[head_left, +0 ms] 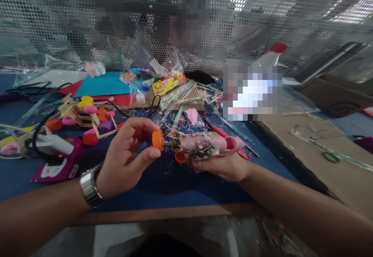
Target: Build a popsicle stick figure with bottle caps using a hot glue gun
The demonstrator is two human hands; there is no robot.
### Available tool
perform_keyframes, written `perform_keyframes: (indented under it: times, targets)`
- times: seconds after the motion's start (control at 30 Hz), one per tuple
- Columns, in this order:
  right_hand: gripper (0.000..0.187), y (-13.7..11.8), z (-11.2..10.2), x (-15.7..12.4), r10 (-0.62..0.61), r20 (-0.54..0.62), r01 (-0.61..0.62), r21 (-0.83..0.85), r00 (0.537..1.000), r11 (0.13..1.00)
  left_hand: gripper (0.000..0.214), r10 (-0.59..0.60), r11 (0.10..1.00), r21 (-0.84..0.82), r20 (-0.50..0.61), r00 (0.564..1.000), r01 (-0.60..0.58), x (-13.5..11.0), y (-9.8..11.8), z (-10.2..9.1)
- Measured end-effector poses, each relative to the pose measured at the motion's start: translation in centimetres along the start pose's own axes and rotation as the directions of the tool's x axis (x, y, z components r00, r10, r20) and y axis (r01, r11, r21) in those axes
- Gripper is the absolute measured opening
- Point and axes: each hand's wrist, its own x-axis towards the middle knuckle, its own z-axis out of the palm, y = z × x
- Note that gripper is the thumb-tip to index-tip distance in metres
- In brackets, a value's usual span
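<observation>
"Where's the pink glue gun (201,145)?"
"Mid-frame, gripped by the right hand (225,167), lying sideways, its nozzle (169,143) toward frame left, at the orange cap (157,140) the left hand (124,160) pinches."
"Touching?"
"Can't tell."

Bottle cap (157,140) in my left hand (125,158), glue gun (204,145) in my right hand (225,167), nozzle (169,143) toward cap, both over the worktop (163,195). Power strip (65,167) left, caps-and-sticks model (91,110) just behind. Bundled sticks (176,98) toward far edge, paper sheets (100,86) left of them. Cardboard (287,140) along right edge.
</observation>
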Motion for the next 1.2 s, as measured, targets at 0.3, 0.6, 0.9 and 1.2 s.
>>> perform_keyframes:
  times: [0.3, 0.6, 0.9, 1.2]
  targets:
    - [0.037, -0.27, -0.12, -0.23, 0.021, -0.024, -0.023, -0.115, 1.000, 0.993, 0.031, 0.018, 1.000, -0.011, 0.011, 1.000, -0.018, -0.04, -0.32, -0.06]
    - [0.037, -0.01, -0.08, -0.49, 0.036, -0.026, -0.039, -0.100, 0.999, 0.994, 0.033, -0.002, 1.000, 0.001, 0.005, 1.000, 0.002, 0.07, -0.01, -0.10]
    - [0.034, -0.26, -0.16, -0.52, 0.041, -0.017, -0.043, -0.109, 0.999, 0.993, 0.033, -0.011, 1.000, -0.010, -0.021, 1.000, 0.011, 0.13, -0.11, -0.05]
    - [0.028, -0.11, -0.25, -0.45, 0.025, 0.002, -0.025, -0.087, 1.000, 0.996, 0.034, -0.005, 1.000, -0.019, -0.019, 1.000, 0.004, 0.21, -0.07, -0.09]
